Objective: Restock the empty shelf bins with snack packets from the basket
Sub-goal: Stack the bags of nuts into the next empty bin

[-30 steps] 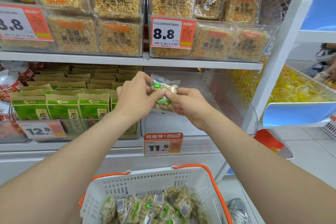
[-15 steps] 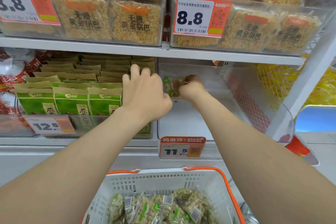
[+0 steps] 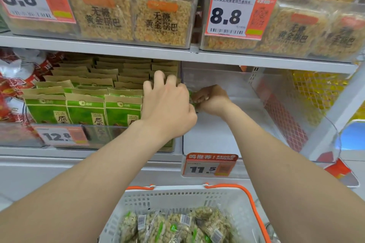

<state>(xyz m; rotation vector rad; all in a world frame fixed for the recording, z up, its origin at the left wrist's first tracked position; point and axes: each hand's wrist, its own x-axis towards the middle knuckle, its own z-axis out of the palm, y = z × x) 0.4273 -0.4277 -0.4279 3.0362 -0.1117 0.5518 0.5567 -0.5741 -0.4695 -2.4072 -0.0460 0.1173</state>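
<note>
My right hand point(image 3: 212, 100) reaches deep into the clear shelf bin point(image 3: 246, 120) on the middle shelf, fingers closed on a snack packet point(image 3: 191, 98) of which only a green sliver shows between my hands. My left hand point(image 3: 167, 104) hovers at the bin's left wall, fingers curled and touching the packet's edge; it hides most of the packet. Below, a white basket point(image 3: 177, 199) with orange handles holds several clear packets of nuts point(image 3: 177, 227) with green labels and barcodes.
Left of the bin stand rows of green and brown seed packets point(image 3: 85, 108) behind a 12.8 tag. The upper shelf carries boxes of yellow rice crackers point(image 3: 162, 17) with 8.8 tags. A 11.5 price tag point(image 3: 210, 165) hangs under the bin. A white upright post point(image 3: 339, 108) stands right.
Both hands carried the packet from in front of the shelf deep into the clear bin. The camera moved closer to the shelf. My left hand shifted right toward the packet.
</note>
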